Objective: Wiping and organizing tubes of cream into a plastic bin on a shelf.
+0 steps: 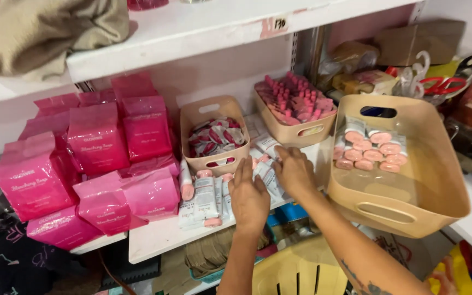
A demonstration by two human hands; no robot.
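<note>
White tubes with pink caps [206, 199] lie flat on the white shelf [154, 237], right under both hands. The left hand [248, 198] rests on them with fingers spread flat. The right hand [294, 170] presses down on more tubes just beside it, fingers loose, gripping nothing. A big tan basket [411, 210] sits right of the hands. Pink bags [96, 139] stand to the left.

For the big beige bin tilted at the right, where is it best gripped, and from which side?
Probably by a cut-out handle: the big beige bin has a slot in its near wall and another in its far wall. It tilts toward the camera with tubes lying loose inside, so coming at the near slot from the front, fingers hooked through, looks safest.
</note>
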